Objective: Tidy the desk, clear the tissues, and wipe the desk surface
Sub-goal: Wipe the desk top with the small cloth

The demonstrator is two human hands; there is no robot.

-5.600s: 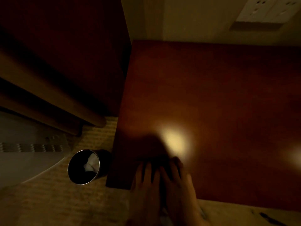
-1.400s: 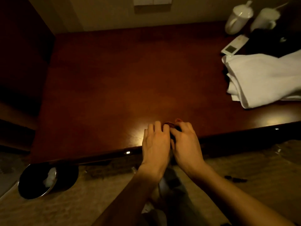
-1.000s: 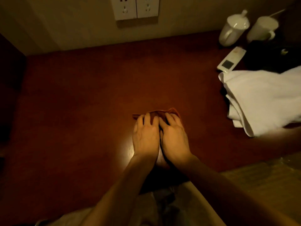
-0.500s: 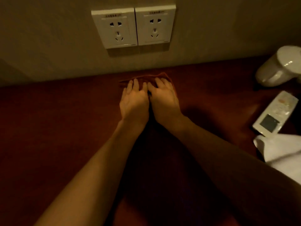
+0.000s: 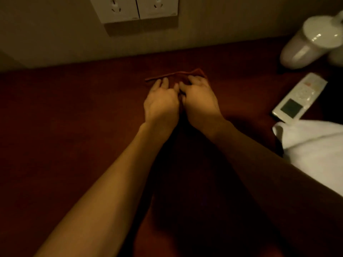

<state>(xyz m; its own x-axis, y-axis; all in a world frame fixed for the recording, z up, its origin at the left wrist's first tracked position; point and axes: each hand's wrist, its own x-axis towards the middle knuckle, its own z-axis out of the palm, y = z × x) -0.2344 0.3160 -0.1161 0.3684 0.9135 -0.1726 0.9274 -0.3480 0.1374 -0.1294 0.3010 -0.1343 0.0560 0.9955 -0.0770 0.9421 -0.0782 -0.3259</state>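
Note:
A dark red-brown cloth (image 5: 178, 73) lies flat on the dark red desk (image 5: 74, 117), a short way in front of the back wall. My left hand (image 5: 161, 102) and my right hand (image 5: 199, 101) sit side by side on top of it, palms down, pressing it onto the wood. Only the cloth's far edge and right corner show past my fingertips. My forearms reach across the desk from the near side. No tissues are in view.
Two white wall sockets (image 5: 137, 8) sit just above the desk's back edge. At the right are a white lidded mug (image 5: 311, 39), a white remote (image 5: 298, 99) and a folded white towel (image 5: 313, 151).
Both hands pushed the cloth from the desk's front edge across to the back by the wall. In the last half second they drew it slightly back from the wall.

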